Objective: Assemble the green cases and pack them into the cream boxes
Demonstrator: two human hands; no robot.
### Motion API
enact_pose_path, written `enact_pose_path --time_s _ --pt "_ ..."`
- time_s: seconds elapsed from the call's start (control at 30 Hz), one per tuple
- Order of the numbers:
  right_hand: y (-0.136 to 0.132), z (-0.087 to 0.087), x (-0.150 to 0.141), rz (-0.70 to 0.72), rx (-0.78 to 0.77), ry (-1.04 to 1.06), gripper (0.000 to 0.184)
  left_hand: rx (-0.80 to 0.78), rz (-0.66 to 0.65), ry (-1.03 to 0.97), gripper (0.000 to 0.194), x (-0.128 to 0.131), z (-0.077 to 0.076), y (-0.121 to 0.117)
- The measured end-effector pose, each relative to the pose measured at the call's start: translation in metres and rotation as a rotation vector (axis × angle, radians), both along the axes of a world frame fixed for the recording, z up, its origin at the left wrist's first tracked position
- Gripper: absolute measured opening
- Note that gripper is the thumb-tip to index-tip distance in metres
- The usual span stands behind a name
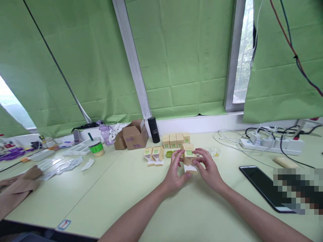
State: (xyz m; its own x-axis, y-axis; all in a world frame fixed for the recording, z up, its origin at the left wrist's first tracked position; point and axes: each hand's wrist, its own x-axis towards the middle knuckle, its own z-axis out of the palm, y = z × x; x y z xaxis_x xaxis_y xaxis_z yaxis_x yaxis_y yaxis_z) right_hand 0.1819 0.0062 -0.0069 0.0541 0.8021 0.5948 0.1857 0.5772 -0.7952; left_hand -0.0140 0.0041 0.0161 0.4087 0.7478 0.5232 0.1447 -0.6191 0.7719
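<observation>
Between my two hands is a small kraft-coloured box [188, 159] with a green label and a white flap hanging open toward me. My left hand [176, 173] grips its left side, with the thumb low by the flap. On the opposite side, the fingers and thumb of my right hand [208, 168] press against the box. Two similar open boxes [153, 155] stand to the left with their flaps out. Behind my hands is a row of several closed boxes [176, 139]. A small green item [169, 154] lies just beyond my left hand, partly hidden by it.
A clear small dish [215, 152] sits right of my hands. Further right are a power strip [271, 145] with cables and a dark tablet [264, 188]. At the back stand a black bottle [153, 130] and a cardboard box [135, 136]; a drink cup [96, 148] is to the left.
</observation>
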Motion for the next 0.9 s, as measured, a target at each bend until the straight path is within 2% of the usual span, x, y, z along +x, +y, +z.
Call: enact_pose_path --time_s 0.47,0.9 --pt "-0.0051 0.0022 -0.0031 0.039 0.018 -0.049 0.029 -0.037 0.06 -0.088 0.056 0.002 0.0041 -0.0009" --pt "-0.0055 -0.0006 -0.0011 0.105 0.03 -0.075 0.032 -0.084 0.082 -0.137 0.052 0.0018 -0.0011 0.0046"
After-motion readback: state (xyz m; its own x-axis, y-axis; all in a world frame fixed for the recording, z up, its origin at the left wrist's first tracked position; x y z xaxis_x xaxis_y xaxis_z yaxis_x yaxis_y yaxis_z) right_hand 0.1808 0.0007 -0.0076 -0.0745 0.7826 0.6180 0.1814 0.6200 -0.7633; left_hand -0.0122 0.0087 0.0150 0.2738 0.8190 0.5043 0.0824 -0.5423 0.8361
